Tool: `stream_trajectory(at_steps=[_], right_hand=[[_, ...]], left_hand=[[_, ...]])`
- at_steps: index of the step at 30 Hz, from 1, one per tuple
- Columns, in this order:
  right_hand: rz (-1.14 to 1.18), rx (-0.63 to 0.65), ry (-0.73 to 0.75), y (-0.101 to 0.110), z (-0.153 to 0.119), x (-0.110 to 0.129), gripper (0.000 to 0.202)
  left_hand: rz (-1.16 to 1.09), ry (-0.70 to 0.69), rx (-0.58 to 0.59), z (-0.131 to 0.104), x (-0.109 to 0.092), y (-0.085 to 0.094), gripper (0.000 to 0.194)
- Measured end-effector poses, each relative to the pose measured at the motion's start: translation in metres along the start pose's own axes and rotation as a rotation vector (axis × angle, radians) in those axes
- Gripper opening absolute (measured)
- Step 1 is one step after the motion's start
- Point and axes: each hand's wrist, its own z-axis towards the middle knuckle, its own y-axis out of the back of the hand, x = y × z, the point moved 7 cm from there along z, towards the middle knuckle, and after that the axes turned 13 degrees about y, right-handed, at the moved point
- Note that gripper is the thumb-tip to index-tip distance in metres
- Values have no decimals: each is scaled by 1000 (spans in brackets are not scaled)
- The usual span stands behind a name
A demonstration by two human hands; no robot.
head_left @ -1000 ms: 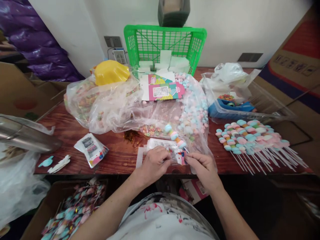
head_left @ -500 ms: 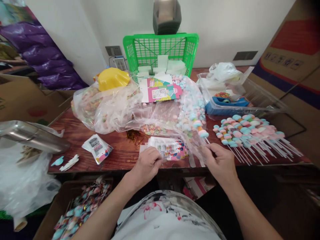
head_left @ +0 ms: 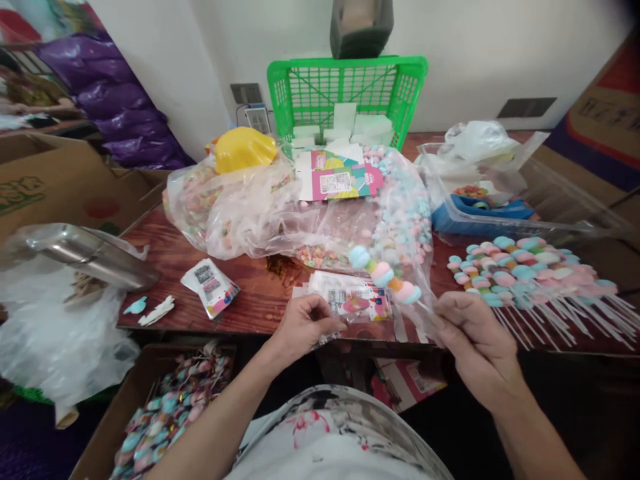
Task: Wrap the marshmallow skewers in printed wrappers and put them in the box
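My right hand [head_left: 480, 343] pinches the white stick of a marshmallow skewer [head_left: 384, 275], whose pink, blue, yellow and orange pieces point up and to the left. That skewer hangs over a stack of printed clear bags [head_left: 357, 297] at the table's front edge. Left of the stack, my left hand [head_left: 307, 323] is closed, thumb against fingers, on a crinkled piece of clear plastic [head_left: 327, 339]; whether this is one of the printed bags I cannot tell. More marshmallow skewers [head_left: 530, 267] lie in a pile to the right, sticks toward me.
Behind lie large clear bags of candy [head_left: 235, 213], a flattened printed box [head_left: 340, 175] and a green basket [head_left: 350, 67]. A clear tub [head_left: 450, 223] stands right; a steel flask [head_left: 100, 257] and printed cards [head_left: 209, 287] left. Below is a carton of wrapped skewers [head_left: 165, 407].
The skewer in my right hand has swung from nearly upright to slanting left over the printed bags. My left hand has turned, showing clear plastic at its fingertips. The whole view has shifted.
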Motion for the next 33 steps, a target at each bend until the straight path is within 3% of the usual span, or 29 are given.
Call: stream_trajectory(at_steps=[2,5,11,19,22,28,33], right_hand=[[-42,84,-29,7,-1,-7,24],[-162,208,54,15,1,-9,20],[-335,274,231,30,11,-2,14],[-455,429,393,37,16,4,20],[-474,386,396,45,16,7,22],[-465,102,306,66,9,7,20],[-481,193,326,56,10,6,19]], left_hand=[[16,-9,-1,5,0,5,30],[54,-46,-7,14,-2,9,29],[178,-138,29,26,-6,6,29],[353,-263,48,29,-25,2,24],[352,-268,61,29,-22,1,24],[297,-156,82,32,-10,-1,24],[295,-160,112,29,-12,-6,23]])
